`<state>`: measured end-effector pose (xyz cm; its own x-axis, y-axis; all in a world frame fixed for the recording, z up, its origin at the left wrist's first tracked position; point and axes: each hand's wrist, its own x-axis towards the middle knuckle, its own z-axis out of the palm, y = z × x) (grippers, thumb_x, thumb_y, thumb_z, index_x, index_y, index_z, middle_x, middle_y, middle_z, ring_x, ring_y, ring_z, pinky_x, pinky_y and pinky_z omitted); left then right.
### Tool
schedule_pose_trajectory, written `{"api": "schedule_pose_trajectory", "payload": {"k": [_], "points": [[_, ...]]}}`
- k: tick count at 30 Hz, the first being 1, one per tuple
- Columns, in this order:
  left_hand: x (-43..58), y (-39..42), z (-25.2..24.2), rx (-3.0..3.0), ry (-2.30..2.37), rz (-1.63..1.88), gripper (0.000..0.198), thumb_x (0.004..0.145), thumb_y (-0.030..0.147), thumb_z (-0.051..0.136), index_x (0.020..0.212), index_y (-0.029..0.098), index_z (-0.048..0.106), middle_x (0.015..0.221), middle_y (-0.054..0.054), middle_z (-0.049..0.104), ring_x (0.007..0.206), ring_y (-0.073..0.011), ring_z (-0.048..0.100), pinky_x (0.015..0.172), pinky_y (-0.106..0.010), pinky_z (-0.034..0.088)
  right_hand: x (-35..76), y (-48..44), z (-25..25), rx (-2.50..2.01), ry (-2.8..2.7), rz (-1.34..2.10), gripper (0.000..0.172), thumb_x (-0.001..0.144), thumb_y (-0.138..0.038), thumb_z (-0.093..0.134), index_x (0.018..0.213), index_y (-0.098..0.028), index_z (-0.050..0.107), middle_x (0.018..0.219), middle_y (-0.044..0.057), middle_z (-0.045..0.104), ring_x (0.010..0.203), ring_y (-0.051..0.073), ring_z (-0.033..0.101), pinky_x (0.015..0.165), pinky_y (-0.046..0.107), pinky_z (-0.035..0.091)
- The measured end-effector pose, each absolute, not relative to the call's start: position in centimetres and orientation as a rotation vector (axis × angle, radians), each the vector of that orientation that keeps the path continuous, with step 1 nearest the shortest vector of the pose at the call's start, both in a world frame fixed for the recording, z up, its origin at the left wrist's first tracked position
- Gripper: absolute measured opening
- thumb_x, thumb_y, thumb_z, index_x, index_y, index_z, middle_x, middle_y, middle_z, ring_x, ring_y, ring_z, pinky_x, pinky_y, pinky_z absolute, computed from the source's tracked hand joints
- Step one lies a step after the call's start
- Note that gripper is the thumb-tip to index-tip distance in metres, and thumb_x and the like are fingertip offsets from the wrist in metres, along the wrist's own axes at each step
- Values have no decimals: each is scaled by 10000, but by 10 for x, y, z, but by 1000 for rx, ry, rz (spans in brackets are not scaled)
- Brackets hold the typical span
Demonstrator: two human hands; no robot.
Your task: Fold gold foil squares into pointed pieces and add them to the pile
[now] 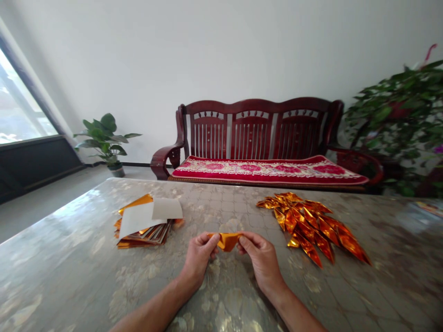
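Observation:
A small folded piece of gold foil paper point(227, 240) is held just above the table between both hands. My left hand point(200, 256) pinches its left end with thumb and fingers closed. My right hand point(260, 258) pinches its right end the same way. To the right lies a pile of several finished, pointed gold foil folds point(313, 226). To the left sits a stack of flat foil sheets point(145, 226), the top ones turned white side up.
The table point(86, 276) has a glossy, marbled top. Behind it stands a dark red wooden bench point(256, 133) with a red patterned cushion. A potted plant point(105, 138) stands on the floor at the left, a large leafy plant point(401, 120) at the right.

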<state>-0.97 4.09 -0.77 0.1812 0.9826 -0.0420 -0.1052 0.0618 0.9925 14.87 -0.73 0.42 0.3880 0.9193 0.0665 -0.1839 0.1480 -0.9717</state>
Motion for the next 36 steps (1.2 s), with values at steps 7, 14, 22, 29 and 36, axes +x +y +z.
{"api": "schedule_pose_trajectory", "payload": {"k": [7, 14, 22, 29, 36], "points": [[-8, 38, -8, 1223, 1031, 1080, 443, 706, 556, 739, 714, 115, 698, 508, 25, 554, 434, -66, 422, 444, -184, 311, 152, -7, 4, -1225, -892, 867, 383, 670, -548, 763, 750, -180, 694, 572, 16, 660, 531, 178, 606, 533, 291, 505], [-6, 41, -10, 1317, 1043, 1081, 414, 705, 526, 734, 683, 113, 717, 497, 12, 561, 438, -81, 437, 456, -198, 316, 153, -3, 4, -1233, -938, 782, 345, 700, -523, 728, 721, -192, 634, 546, -2, 621, 501, 156, 562, 506, 271, 480], [-6, 49, -10, 1282, 1020, 1056, 367, 680, 486, 758, 689, 122, 708, 477, 22, 557, 407, -76, 413, 434, -196, 290, 154, 3, 0, -1224, -1015, 797, 274, 702, -437, 723, 723, -195, 595, 598, -13, 609, 536, 150, 558, 537, 265, 471], [-13, 54, -13, 1601, 1088, 1179, 133, 712, 257, 729, 810, 171, 758, 679, -13, 686, 594, -139, 564, 591, -225, 429, 165, 5, -12, -1307, -1275, 620, 160, 752, -274, 647, 880, -204, 581, 690, -26, 600, 623, 148, 574, 592, 245, 465], [-31, 58, -9, 2095, 904, 1104, 133, 880, 245, 606, 943, 217, 719, 836, -32, 690, 751, -163, 615, 708, -240, 450, 179, 1, -10, -1345, -1632, 514, 80, 811, -216, 598, 852, -220, 667, 751, -9, 659, 691, 156, 592, 680, 264, 469]]}}
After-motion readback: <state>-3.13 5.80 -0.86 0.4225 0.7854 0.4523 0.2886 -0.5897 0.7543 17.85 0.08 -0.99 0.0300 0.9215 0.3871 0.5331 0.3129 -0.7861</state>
